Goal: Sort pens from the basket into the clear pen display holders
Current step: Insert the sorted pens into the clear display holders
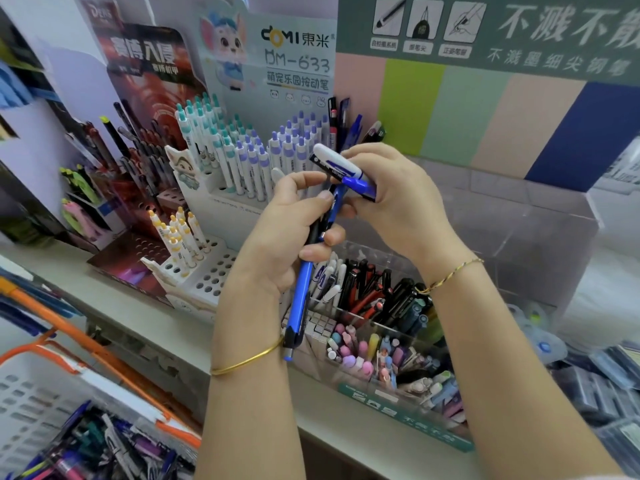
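My left hand [277, 237] curled round a blue pen [300, 299], my right hand [394, 195] pinching a white-and-blue pen [337, 161], both above the clear holder [388, 407], basket [34, 393] of pens at lower left

Pale shelf [69, 275] beneath a pastel-striped back panel [485, 109] and green printed signboard [519, 29].

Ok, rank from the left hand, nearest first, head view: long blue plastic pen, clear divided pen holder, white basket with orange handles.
1. Long blue plastic pen: gripped by left hand.
2. Clear divided pen holder: below, rightward.
3. White basket with orange handles: lower left.
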Demonstrator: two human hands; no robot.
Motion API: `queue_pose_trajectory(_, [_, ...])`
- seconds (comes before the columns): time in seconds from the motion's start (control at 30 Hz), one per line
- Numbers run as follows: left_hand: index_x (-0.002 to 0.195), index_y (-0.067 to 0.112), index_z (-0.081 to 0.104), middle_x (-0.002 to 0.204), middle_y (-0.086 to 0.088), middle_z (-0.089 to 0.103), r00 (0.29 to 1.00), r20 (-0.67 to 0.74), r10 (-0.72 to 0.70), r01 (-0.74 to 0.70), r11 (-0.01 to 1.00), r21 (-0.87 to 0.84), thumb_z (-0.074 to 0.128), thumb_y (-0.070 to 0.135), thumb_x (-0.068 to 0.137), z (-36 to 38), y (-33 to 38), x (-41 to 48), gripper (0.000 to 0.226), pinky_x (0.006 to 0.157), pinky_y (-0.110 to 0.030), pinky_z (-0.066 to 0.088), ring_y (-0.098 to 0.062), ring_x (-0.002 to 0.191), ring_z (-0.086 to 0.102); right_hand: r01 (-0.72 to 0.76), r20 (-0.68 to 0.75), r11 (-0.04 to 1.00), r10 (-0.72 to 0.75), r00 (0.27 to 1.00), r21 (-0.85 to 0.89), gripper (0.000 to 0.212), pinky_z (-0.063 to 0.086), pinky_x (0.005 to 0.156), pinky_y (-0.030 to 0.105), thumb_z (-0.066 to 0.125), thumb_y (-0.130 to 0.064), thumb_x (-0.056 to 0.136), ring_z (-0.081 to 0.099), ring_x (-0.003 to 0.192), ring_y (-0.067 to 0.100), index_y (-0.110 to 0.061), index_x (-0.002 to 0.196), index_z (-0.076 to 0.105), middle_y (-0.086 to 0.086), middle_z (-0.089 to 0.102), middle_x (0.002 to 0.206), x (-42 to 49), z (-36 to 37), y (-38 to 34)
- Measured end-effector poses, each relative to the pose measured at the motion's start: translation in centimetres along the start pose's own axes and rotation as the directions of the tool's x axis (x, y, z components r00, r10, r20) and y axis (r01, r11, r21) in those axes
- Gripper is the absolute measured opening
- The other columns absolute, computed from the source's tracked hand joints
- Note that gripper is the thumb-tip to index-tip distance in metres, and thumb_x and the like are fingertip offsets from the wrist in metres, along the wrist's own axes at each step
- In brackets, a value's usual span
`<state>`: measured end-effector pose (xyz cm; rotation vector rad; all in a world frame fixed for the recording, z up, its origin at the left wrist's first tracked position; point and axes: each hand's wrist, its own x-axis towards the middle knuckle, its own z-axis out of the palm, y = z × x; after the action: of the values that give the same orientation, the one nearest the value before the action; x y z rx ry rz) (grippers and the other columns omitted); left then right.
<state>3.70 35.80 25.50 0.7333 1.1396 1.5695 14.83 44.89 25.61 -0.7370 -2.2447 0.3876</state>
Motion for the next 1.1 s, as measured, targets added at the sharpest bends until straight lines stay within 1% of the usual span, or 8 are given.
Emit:
queue_pose_trajectory(0.2, [0.112, 0.009, 0.043, 0.093, -0.018, 0.061, 0.998, -0.049, 0.026, -0.028, 0.999, -0.029, 0.036, 0.008, 0.103, 0.2, 0.0, 0.0, 0.012, 0.029, -0.014, 0.025, -0.011, 0.043, 0.046, 0.022, -0.055, 1.000, -0.023, 0.998, -0.014, 0.026, 0.049, 0.069, 0.047, 0.063, 0.000, 0.076, 0.057, 0.088, 0.027, -0.010, 0.101, 0.063, 0.006, 0.058, 0.105, -0.5, 0.2, 0.3])
queue_pose_trajectory(0.3, [0.109, 0.007, 0.044, 0.088, -0.014, 0.061, 0.997, -0.065, 0.036, -0.042, 0.996, -0.078, 0.035, 0.010, 0.103, 0.2, 0.0, 0.1, 0.011, 0.029, -0.013, 0.025, -0.009, 0.043, 0.044, 0.002, -0.093, 1.000, -0.004, 0.996, -0.026, 0.024, 0.046, 0.069, 0.045, 0.060, -0.001, 0.082, 0.054, 0.086, 0.028, -0.008, 0.104, 0.059, 0.008, 0.056, 0.104, -0.8, 0.2, 0.0])
queue_pose_trajectory(0.5, [0.108, 0.003, 0.048, 0.072, -0.005, 0.063, 0.997, -0.061, 0.053, -0.057, 0.996, -0.070, 0.035, 0.007, 0.103, -0.3, -0.4, 0.2, 0.015, 0.030, -0.013, 0.027, -0.006, 0.045, 0.041, -0.287, -0.208, 0.951, 0.307, 0.929, 0.119, 0.010, 0.046, 0.071, 0.043, 0.050, -0.016, 0.091, 0.055, 0.079, 0.031, -0.008, 0.097, 0.050, 0.005, 0.060, 0.086, -0.5, -0.9, 0.0])
queue_pose_trajectory(0.63, [0.109, 0.005, 0.049, 0.068, -0.003, 0.063, 0.997, -0.070, 0.031, -0.034, 0.998, -0.046, 0.036, 0.004, 0.101, -0.2, -0.8, 0.3, 0.016, 0.031, -0.014, 0.027, -0.007, 0.046, 0.042, -0.372, -0.168, 0.905, 0.407, 0.898, 0.205, 0.025, 0.049, 0.073, 0.047, 0.044, -0.030, 0.079, 0.056, 0.076, 0.033, -0.007, 0.084, 0.053, 0.010, 0.064, 0.076, -0.6, -0.9, -0.2])
queue_pose_trajectory(0.77, [0.118, 0.001, 0.052, 0.072, -0.005, 0.055, 0.998, -0.062, 0.001, -0.002, 1.000, -0.017, 0.038, 0.001, 0.098, -0.3, -1.0, 0.2, 0.024, 0.032, -0.015, 0.028, -0.007, 0.047, 0.043, -0.354, -0.145, 0.930, 0.366, 0.919, 0.103, 0.027, 0.047, 0.070, 0.037, 0.054, -0.037, 0.094, 0.058, 0.067, 0.022, -0.020, 0.074, 0.045, -0.002, 0.060, 0.059, -1.1, -0.7, 0.0])
queue_pose_trajectory(0.9, [0.112, 0.000, 0.060, 0.068, -0.004, 0.055, 0.999, -0.024, -0.048, 0.048, 0.998, 0.033, 0.042, 0.000, 0.097, -0.4, -1.1, 0.2, 0.024, 0.031, -0.014, 0.028, -0.008, 0.048, 0.044, -0.250, -0.141, 0.932, 0.293, 0.946, 0.263, 0.029, 0.040, 0.052, 0.023, 0.058, -0.016, 0.092, 0.050, 0.057, 0.012, -0.027, 0.075, 0.038, -0.011, 0.047, 0.066, -0.9, -0.6, -0.6])
queue_pose_trajectory(0.97, [0.103, 0.003, 0.064, 0.066, -0.004, 0.056, 0.998, -0.014, -0.059, 0.059, 0.997, 0.040, 0.042, 0.000, 0.097, -0.4, -1.0, 0.1, 0.023, 0.031, -0.014, 0.027, -0.008, 0.047, 0.043, -0.184, -0.092, 0.969, 0.201, 0.975, 0.167, 0.023, 0.037, 0.057, 0.028, 0.058, -0.002, 0.082, 0.043, 0.064, 0.014, -0.021, 0.080, 0.044, -0.010, 0.048, 0.072, -0.8, -0.8, -0.7])
queue_pose_trajectory(1.1, [0.101, 0.001, 0.063, 0.065, -0.003, 0.057, 0.998, -0.024, -0.059, 0.060, 0.998, 0.021, 0.046, 0.005, 0.096, -0.5, -0.9, 0.2, 0.018, 0.031, -0.013, 0.025, -0.007, 0.047, 0.042, -0.172, 0.098, 0.980, 0.162, 0.982, 0.099, 0.026, 0.048, 0.071, 0.037, 0.058, 0.004, 0.072, 0.055, 0.076, 0.018, -0.011, 0.093, 0.064, 0.001, 0.064, 0.084, -0.8, -0.9, -0.8])
